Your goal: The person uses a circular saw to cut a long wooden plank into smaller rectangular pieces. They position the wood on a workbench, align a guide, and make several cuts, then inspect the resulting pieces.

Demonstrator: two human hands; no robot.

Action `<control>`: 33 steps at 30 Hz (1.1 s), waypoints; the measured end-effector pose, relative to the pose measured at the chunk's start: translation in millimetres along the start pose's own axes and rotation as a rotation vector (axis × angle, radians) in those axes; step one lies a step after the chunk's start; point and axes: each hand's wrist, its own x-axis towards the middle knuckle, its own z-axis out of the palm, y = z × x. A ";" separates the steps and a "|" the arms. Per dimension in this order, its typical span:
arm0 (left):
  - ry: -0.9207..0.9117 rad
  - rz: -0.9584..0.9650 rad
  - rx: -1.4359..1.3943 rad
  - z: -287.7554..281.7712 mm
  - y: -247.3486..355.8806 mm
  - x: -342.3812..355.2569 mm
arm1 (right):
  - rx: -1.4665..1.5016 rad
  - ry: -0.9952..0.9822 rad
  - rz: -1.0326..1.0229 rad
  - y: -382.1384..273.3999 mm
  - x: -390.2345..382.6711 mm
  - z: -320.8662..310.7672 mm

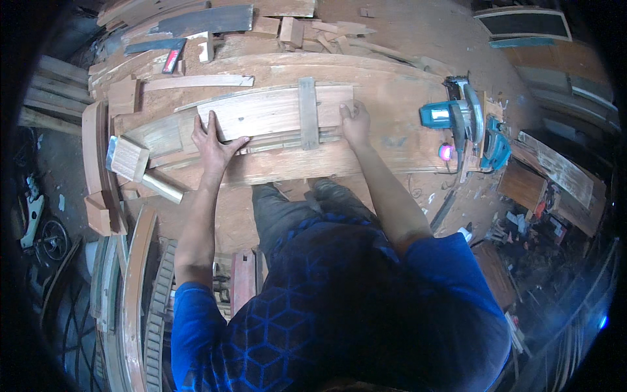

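Note:
A pale wooden board (255,116) lies crosswise on the workbench (405,104), over other wooden pieces. A narrow grey-brown wooden strip (307,112) crosses it nearer its right end. My left hand (214,145) grips the board's left end, fingers spread at the end and thumb along the near edge. At the other end, my right hand (354,125) is closed on the board, its fingers partly hidden. Another flat wooden piece (157,138) sits left of the board. Along the bench's front runs a long plank edge (294,171).
Teal power tools (450,114) with a cable stand at the bench's right end. A wooden mallet (129,159) rests at the left. Offcuts (294,31) and a dark board (206,21) are piled at the back. Curved wooden pieces (138,287) stand at lower left.

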 end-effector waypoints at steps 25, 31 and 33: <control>0.025 0.021 0.151 15.5 14.2 5.3 | 0.534 -0.457 0.452 -37.8 17.5 -52.0; -0.081 0.301 0.415 23.5 52.9 29.7 | -0.147 0.244 -0.501 58.9 34.6 -174.8; -0.124 0.290 0.403 34.2 58.3 31.3 | -0.580 0.486 -0.571 51.6 37.9 -236.5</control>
